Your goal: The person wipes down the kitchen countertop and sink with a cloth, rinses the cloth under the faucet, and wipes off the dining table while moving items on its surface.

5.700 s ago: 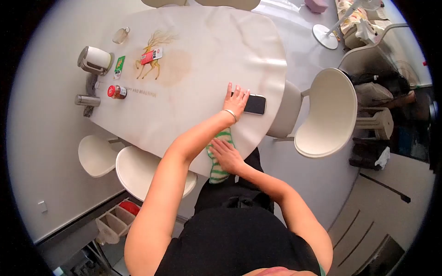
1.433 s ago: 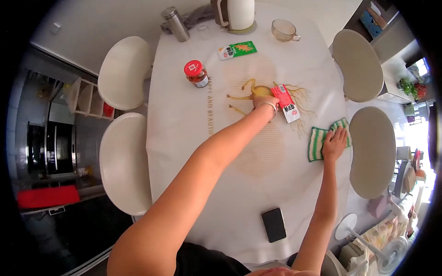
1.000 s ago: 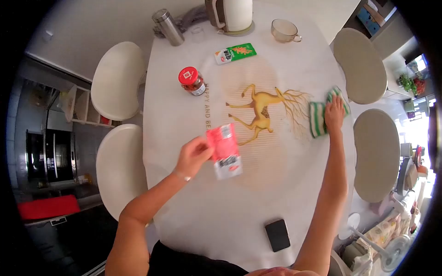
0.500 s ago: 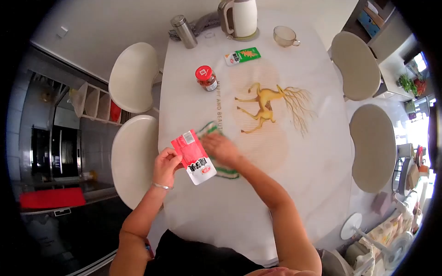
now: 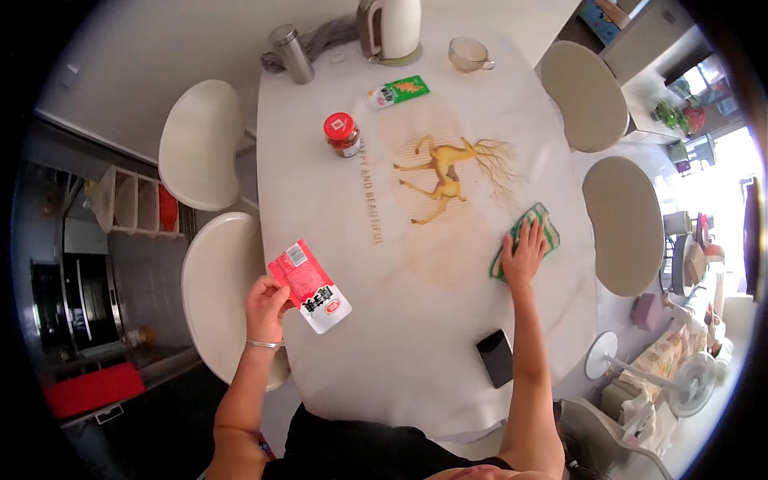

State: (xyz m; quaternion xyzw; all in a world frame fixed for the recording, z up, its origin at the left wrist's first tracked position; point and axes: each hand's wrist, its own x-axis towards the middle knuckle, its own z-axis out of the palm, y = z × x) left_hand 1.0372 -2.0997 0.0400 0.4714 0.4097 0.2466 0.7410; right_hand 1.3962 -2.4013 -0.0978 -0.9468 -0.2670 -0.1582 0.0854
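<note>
My left hand (image 5: 266, 308) pinches the edge of a red and white snack packet (image 5: 310, 286), lifted over the table's left side. The packet shows a barcode and dark lettering. Under my right hand (image 5: 524, 252) lies a green and white striped cloth (image 5: 548, 226) on the right part of the table. That hand is flat on the cloth with its fingers stretched out. A dark phone (image 5: 496, 358) rests beside my right forearm.
The table (image 5: 416, 344) has a printed deer design. Farther back stand a red-lidded jar (image 5: 342, 134), a green packet (image 5: 400, 92), a steel flask (image 5: 292, 54), a kettle (image 5: 398, 30) and a glass cup (image 5: 470, 55). Chairs (image 5: 622, 224) line both sides.
My right hand has swept the cloth from beside the packet across to the table's right side. The packet remains in my left hand. The phone has come into sight.
</note>
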